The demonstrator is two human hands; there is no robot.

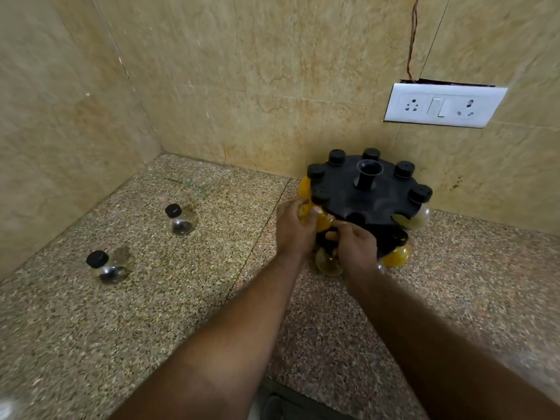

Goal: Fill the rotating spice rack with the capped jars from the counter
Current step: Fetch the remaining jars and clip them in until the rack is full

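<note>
As left hand [295, 231] grips, jar [323, 223] sits — between fingers [296, 204].

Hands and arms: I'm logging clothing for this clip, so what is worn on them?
Nothing that shows. The left hand and right hand have no gloves, rings or watch visible. The left forearm and right forearm are uncovered to the frame's edge, with no sleeve in view.

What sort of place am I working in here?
Likely a kitchen corner: a speckled stone counter meets tiled walls, a socket-and-switch plate is set in the wall, and a spice rack stands on the counter.
</note>
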